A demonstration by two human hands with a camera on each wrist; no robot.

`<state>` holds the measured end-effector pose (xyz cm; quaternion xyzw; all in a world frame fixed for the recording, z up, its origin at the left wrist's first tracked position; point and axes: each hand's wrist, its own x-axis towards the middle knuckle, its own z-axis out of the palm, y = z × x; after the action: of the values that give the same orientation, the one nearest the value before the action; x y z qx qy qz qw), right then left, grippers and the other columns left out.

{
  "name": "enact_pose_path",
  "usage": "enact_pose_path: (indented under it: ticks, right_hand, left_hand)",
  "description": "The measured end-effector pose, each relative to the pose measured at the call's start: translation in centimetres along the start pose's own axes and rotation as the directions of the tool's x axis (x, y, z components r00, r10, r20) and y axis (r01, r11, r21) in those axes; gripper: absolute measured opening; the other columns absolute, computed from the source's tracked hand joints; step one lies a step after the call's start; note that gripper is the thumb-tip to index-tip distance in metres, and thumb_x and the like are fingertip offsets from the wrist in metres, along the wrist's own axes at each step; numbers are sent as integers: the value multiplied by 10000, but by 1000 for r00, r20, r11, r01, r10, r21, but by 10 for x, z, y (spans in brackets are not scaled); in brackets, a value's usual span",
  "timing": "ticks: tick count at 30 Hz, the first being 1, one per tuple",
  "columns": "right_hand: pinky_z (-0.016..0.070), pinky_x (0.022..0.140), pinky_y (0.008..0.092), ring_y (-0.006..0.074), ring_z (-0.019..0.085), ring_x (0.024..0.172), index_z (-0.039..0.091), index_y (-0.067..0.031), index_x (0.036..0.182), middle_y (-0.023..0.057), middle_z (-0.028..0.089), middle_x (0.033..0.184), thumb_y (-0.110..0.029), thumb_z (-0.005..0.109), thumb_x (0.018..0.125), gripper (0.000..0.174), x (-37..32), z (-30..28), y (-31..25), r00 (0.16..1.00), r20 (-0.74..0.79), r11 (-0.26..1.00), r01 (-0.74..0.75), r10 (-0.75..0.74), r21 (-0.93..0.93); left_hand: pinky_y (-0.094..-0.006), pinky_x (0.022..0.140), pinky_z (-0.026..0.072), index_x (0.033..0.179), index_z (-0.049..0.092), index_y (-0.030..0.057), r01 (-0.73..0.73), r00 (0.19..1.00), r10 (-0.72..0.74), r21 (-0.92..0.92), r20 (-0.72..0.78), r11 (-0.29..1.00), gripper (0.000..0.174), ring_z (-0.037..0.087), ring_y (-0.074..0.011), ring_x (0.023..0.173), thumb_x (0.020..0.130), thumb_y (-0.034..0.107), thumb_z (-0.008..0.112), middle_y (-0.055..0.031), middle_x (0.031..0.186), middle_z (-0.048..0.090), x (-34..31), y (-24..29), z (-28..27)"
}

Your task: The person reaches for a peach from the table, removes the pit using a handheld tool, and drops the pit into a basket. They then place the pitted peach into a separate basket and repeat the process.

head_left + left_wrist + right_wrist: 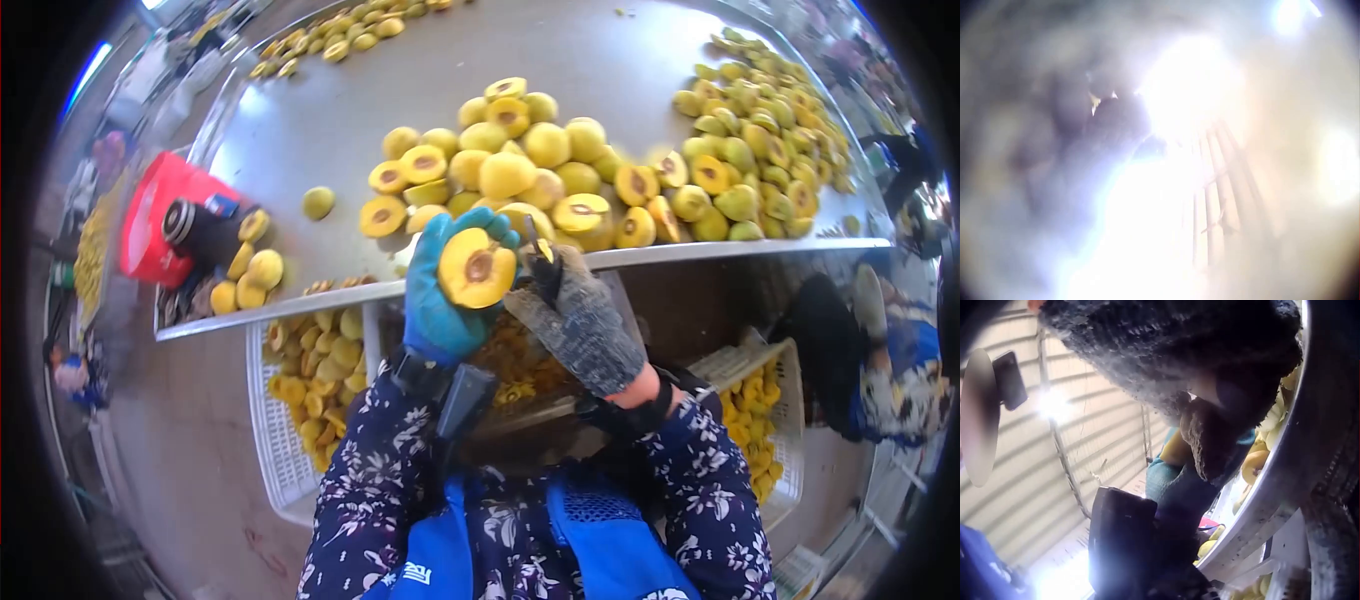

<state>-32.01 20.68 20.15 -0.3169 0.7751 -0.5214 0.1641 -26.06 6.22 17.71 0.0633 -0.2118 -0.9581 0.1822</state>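
In the head view my left hand [438, 318], in a teal glove, holds a halved yellow peach [477, 268] with its cut face up and the brown pit area showing in the middle. Close beside it, my right hand [588, 330], in a worn grey glove, grips a small dark hand tool [542, 248] with a narrow tip; its shape is partly hidden by the fingers. Just beyond both hands lies a pile of whole and halved peaches [508, 175]. The right wrist view has the grey glove [1166, 350] close up, with the teal glove [1175, 484] behind it. Glare washes out the left wrist view.
A metal table [330, 120] with a raised rim spreads ahead. More peach halves [765, 140] are heaped at right. A red bag [160, 215] and a black flask [200, 235] stand at left. Below the rim are white crates [270, 420] of fruit. Another person [880, 350] is at right.
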Motion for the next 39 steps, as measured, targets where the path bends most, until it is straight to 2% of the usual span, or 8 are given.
enact_pose_path:
  ticks: [10, 20, 23, 33, 34, 36, 38, 39]
  right_hand:
    - [486, 691, 500, 424, 609, 848, 508, -39, 1081, 231, 626, 892, -161, 642, 855, 289, -1, 10, 20, 995, 64, 988, 80, -72, -130]
    - [509, 688, 400, 359, 635, 811, 547, -39, 1064, 177, 624, 899, -174, 669, 852, 280, 12, -3, 0, 948, -252, 979, 202, -196, -3]
    - [508, 693, 406, 371, 622, 806, 571, -57, 1062, 169, 612, 912, -112, 620, 844, 230, 0, -2, 9, 929, -200, 937, 262, -310, -232]
    - [512, 657, 410, 336, 622, 754, 589, -86, 1018, 145, 617, 864, -68, 587, 786, 233, -1, -1, 21, 881, -69, 831, 413, -468, -372]
    - [509, 647, 413, 343, 619, 737, 587, -88, 1007, 143, 616, 842, -88, 585, 817, 190, -3, -2, 22, 879, -40, 821, 427, -475, -378]
    - [502, 645, 430, 368, 620, 747, 572, -77, 1003, 165, 624, 823, -160, 619, 857, 175, -8, -8, 13, 969, -137, 969, 179, -203, -171]
    - [495, 658, 454, 389, 623, 779, 557, -57, 1024, 194, 633, 833, -225, 652, 863, 252, -10, -14, 9, 986, -135, 995, 98, -98, -6]
    - [494, 670, 463, 391, 624, 800, 555, -53, 1027, 200, 636, 854, -217, 667, 848, 268, -11, -12, 11, 991, -104, 996, 86, -89, -28]
  left_hand:
    - [-403, 832, 513, 1203, 506, -25, -67, 998, 70, 336, 1, 940, 435, 608, -282, 932, 970, 341, 466, -157, 1053, 592, 13, -2, 0]
    - [-334, 888, 473, 1188, 564, -37, -133, 991, 125, 561, 53, 817, 349, 601, -220, 1003, 920, 185, 541, -146, 1105, 625, 0, -9, 13]
    - [-296, 900, 455, 1143, 600, -34, -217, 974, 176, 780, 139, 587, 290, 597, -175, 996, 903, 126, 564, -96, 1096, 628, -2, -15, 8]
    - [-301, 864, 456, 1056, 630, -26, 30, 997, 16, 576, -74, 817, 240, 581, -150, 944, 916, 154, 553, -84, 1033, 630, -4, -25, 11]
    - [-313, 848, 457, 1027, 640, -24, -416, 909, 256, 751, 328, 513, 251, 583, -167, 909, 930, 180, 529, -93, 1036, 624, 0, -27, 3]
    - [-325, 848, 475, 1073, 619, -26, -558, 823, 149, 830, 548, 28, 290, 597, -192, 917, 948, 207, 500, -109, 1041, 618, 18, -9, -19]
    - [-343, 855, 496, 1134, 583, -31, -134, 991, 128, 382, 41, 915, 337, 609, -222, 933, 958, 241, 489, -130, 1055, 611, 9, -13, 5]
    - [-358, 857, 512, 1191, 545, -37, -144, 986, 166, 403, -21, 904, 381, 616, -235, 943, 962, 262, 480, -144, 1054, 612, 11, -13, 5]
